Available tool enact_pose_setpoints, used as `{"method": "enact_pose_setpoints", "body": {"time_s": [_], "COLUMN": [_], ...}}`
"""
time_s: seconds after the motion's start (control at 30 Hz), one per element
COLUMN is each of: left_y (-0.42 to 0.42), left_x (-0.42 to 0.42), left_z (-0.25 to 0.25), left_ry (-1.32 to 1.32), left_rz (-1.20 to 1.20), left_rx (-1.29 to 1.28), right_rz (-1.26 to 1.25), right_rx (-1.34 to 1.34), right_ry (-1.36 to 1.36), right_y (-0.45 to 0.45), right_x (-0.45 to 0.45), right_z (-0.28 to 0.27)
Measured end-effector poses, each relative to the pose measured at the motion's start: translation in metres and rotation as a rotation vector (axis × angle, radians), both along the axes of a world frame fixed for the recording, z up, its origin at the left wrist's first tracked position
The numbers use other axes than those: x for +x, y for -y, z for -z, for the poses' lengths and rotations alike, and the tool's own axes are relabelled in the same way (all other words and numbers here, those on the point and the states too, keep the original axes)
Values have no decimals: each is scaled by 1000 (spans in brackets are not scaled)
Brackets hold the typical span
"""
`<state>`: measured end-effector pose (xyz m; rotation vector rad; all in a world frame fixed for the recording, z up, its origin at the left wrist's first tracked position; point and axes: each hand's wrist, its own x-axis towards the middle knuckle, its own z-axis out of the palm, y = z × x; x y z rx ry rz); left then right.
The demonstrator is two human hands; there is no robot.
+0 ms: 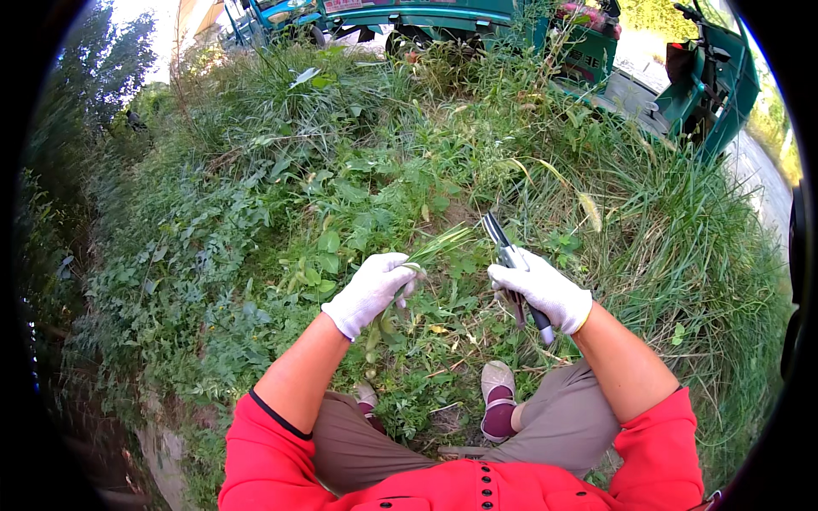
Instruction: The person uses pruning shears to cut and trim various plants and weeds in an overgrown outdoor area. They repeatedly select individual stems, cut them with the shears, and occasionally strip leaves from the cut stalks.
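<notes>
My left hand (377, 290), in a white knit glove, is closed around a small bunch of green grass stems (444, 244). The cut-looking ends point up and to the right; seed heads (372, 342) hang below the glove. My right hand (543, 287), gloved the same way, grips a pair of pruning shears (511, 255) with dark and grey handles. Their blades point up and left, near the tips of the stems but apart from them. Whether the blades are parted is hard to tell.
Weeds and leafy plants (230, 255) cover the ground ahead, with tall grass (690, 255) at the right. Green cargo vehicles (422, 13) stand at the top, one with an open driver's area (703, 96) at the upper right. My shoe (497, 383) rests among the plants.
</notes>
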<state>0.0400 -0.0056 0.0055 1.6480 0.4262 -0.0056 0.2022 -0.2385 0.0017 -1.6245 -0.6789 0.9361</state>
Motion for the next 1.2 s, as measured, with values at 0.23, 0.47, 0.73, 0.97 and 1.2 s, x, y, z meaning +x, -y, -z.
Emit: {"method": "enact_pose_setpoints", "body": {"time_s": [0.23, 0.47, 0.73, 0.97, 1.2], "left_y": [-8, 0, 8, 12, 17], "left_x": [-8, -11, -12, -11, -10], "left_z": [4, 4, 17, 14, 10], "left_ry": [-15, -39, -53, -73, -58], "left_rz": [-60, 28, 107, 139, 146], "left_rx": [16, 51, 127, 122, 97], "right_rz": [-237, -317, -309, -276, -222], "right_rx": [-119, -216, -258, -219, -169], "right_ry": [-27, 78, 170, 164, 77], "right_y": [-11, -21, -25, -25, -22], "right_x": [-29, -36, -41, -42, -49], "right_z": [5, 5, 0, 7, 5]}}
